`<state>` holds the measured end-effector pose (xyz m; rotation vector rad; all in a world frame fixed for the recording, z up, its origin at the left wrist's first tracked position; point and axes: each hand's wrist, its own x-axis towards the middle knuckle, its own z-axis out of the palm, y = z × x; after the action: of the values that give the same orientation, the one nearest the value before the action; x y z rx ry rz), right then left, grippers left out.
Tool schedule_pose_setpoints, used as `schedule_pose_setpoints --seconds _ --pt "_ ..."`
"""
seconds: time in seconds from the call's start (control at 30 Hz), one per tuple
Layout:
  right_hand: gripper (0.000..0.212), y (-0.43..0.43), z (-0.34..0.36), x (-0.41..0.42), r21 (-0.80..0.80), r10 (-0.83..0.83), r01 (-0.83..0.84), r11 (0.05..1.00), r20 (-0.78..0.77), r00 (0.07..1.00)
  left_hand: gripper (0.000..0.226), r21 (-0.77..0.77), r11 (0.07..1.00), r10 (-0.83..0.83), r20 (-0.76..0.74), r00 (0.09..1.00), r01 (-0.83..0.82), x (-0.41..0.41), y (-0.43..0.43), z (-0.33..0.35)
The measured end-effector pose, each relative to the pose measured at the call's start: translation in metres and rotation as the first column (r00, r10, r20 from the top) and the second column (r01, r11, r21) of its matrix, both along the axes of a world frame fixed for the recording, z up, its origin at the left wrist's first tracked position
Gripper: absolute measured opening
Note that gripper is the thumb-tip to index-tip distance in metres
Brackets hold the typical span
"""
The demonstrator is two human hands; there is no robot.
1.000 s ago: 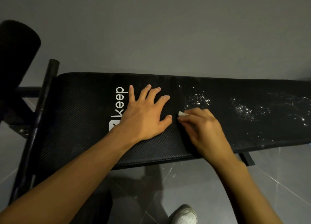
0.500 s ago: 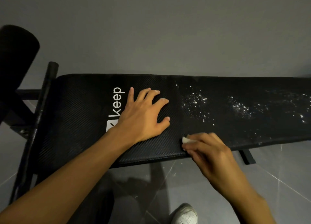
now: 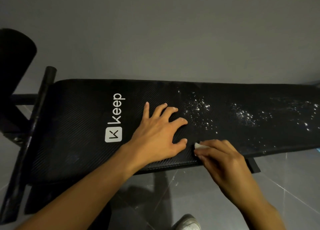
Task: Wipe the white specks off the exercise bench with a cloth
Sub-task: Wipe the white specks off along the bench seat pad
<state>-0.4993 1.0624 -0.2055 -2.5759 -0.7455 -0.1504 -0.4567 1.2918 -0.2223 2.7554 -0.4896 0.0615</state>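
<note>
Just beyond and to the outer side of the right hand [image 3: 220, 158], which is pinching the white cloth [image 3: 199, 146] at the surface's [image 3: 83, 126] near edge, the white specks [image 3: 197, 108] are lying strung along its length, while the left hand [image 3: 155, 134] is pressing flat, fingers spread and empty, beside them.
</note>
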Motion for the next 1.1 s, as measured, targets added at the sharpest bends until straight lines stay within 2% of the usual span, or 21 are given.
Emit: schedule_pose_setpoints --seconds 0.2,0.4,0.57,0.67,0.87,1.1 --pt "0.017 0.031 -0.011 0.066 -0.036 -0.113 0.118 0.992 0.117 0.987 0.059 -0.038 0.999 -0.009 -0.004 1.000 0.009 0.002 0.003 0.001" --pt "0.023 0.023 -0.003 0.028 -0.016 -0.086 0.087 0.996 0.065 0.994 0.058 -0.043 0.999 -0.027 0.010 1.000 0.027 0.000 0.006 -0.002" --pt "0.021 0.039 -0.011 0.073 -0.068 -0.127 0.136 0.988 0.125 0.984 0.052 -0.080 0.997 0.000 0.025 1.000 0.002 0.003 0.004 0.001" --pt "0.022 0.048 -0.007 0.094 -0.091 -0.120 0.128 0.988 0.091 0.989 0.051 -0.087 0.996 0.002 0.031 1.000 0.001 0.003 0.005 0.000" --pt "0.025 0.038 -0.001 0.058 -0.044 -0.079 0.082 0.996 0.065 0.995 0.047 -0.143 0.990 0.004 0.054 0.999 0.004 0.009 0.007 -0.001" --pt "0.017 0.060 0.002 0.128 -0.092 -0.082 0.085 0.992 0.038 0.996 0.044 -0.169 0.986 -0.003 0.023 1.000 0.007 0.016 0.009 0.003"
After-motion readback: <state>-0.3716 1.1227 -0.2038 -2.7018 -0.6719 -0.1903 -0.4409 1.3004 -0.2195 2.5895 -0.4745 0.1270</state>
